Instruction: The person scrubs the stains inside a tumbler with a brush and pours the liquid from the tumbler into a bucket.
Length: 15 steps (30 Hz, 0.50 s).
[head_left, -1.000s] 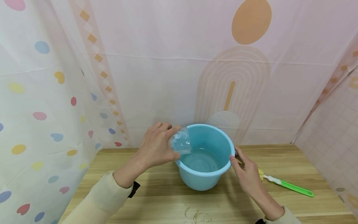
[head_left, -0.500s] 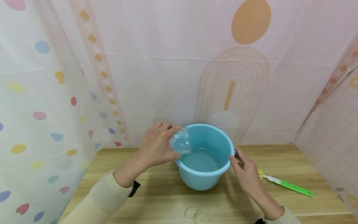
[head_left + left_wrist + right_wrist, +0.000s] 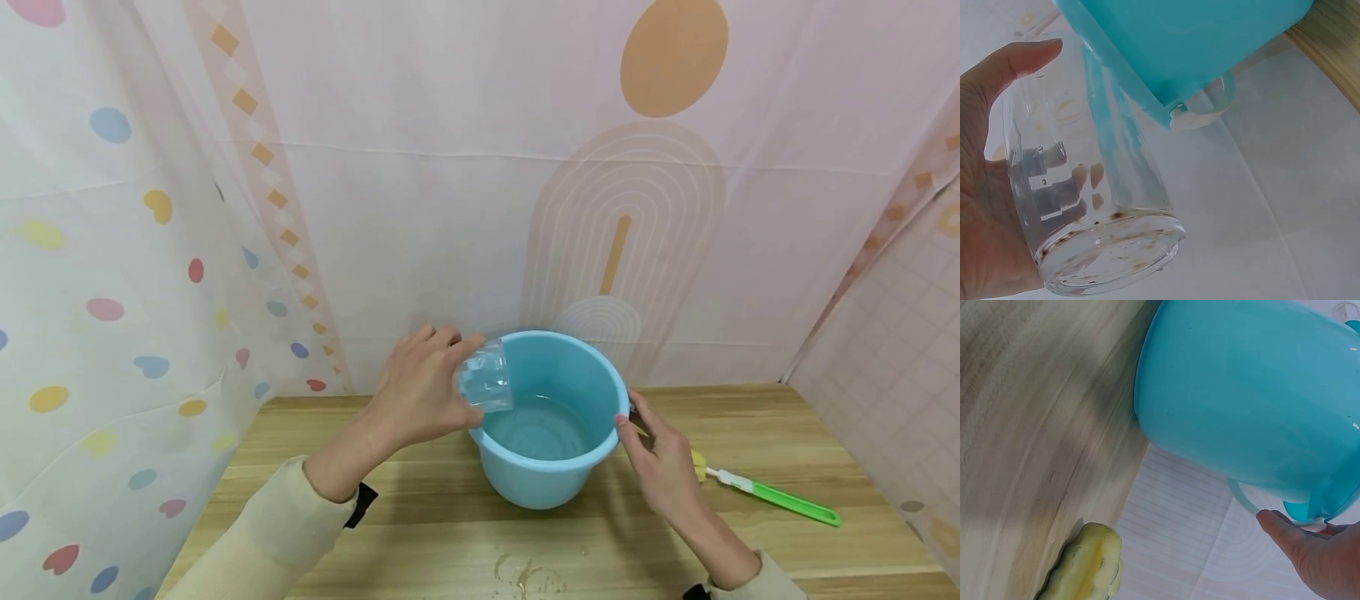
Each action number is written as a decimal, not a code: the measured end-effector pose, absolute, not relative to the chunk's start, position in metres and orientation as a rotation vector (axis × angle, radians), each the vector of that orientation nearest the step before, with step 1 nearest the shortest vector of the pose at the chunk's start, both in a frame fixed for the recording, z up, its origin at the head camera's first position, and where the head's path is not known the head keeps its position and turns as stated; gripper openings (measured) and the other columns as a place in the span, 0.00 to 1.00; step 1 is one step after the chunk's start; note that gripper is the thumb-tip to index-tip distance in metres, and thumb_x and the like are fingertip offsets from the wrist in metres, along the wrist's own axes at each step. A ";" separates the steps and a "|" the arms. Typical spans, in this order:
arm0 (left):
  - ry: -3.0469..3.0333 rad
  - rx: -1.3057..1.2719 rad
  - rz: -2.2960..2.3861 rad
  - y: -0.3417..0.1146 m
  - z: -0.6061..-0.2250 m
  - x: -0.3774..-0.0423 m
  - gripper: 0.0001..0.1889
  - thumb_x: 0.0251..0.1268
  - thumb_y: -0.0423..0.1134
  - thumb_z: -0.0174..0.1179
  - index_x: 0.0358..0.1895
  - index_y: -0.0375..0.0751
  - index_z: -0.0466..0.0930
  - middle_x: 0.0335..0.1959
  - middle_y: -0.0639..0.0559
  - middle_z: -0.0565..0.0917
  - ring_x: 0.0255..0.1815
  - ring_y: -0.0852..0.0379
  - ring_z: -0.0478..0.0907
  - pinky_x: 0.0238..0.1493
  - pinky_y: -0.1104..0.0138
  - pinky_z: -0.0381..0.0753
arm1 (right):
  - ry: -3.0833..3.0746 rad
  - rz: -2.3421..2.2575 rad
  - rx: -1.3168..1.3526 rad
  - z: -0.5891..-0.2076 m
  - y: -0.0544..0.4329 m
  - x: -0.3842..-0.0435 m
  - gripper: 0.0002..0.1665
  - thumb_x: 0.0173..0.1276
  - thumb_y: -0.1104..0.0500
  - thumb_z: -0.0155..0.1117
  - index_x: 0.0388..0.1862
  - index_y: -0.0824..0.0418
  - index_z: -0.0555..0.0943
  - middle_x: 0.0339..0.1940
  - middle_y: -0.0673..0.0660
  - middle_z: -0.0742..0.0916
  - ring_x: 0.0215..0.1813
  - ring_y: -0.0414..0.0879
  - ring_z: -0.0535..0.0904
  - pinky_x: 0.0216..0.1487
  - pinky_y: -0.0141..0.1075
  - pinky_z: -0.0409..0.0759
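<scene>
A light blue bucket (image 3: pixel 536 485) stands on the wooden table with some water (image 3: pixel 542 429) in its bottom. At its left rim, my left hand (image 3: pixel 422 393) grips a clear glass (image 3: pixel 486 379), tilted on its side with the mouth over the bucket. Close up in the left wrist view, the glass (image 3: pixel 1094 181) has dark brown specks around its base. On the opposite side my right hand (image 3: pixel 663 465) holds the bucket at its rim. The right wrist view shows my right thumb and fingers pinching the bucket's handle (image 3: pixel 1244 497) close to the rim.
A sponge brush with a green and white handle (image 3: pixel 795 503) and a yellow head (image 3: pixel 1088 565) lies on the table right of the bucket. Wet spots (image 3: pixel 528 577) mark the table's front. Patterned curtains (image 3: pixel 420 208) hang behind and at both sides.
</scene>
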State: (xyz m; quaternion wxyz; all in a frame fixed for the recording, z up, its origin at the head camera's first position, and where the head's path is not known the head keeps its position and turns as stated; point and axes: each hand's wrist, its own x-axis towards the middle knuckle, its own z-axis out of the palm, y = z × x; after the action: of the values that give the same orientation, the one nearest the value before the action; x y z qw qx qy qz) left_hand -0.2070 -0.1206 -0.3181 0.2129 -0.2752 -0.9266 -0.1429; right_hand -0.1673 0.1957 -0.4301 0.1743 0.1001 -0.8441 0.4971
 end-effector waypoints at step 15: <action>-2.592 -0.766 -0.406 -0.120 -0.317 -0.206 0.40 0.35 0.46 0.81 0.62 0.45 0.85 0.38 0.51 0.79 0.39 0.52 0.67 0.38 0.61 0.68 | -2.385 1.388 0.290 -0.431 0.195 -0.168 0.30 0.86 0.52 0.55 0.78 0.67 0.69 0.71 0.68 0.79 0.69 0.63 0.78 0.56 0.50 0.83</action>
State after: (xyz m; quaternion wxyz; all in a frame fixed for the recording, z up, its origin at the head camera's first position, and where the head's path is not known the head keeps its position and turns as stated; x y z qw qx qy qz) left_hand -0.2062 -0.1196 -0.3173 0.2027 -0.2746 -0.9286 -0.1454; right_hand -0.1676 0.1954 -0.4312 0.1823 0.1027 -0.8452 0.4919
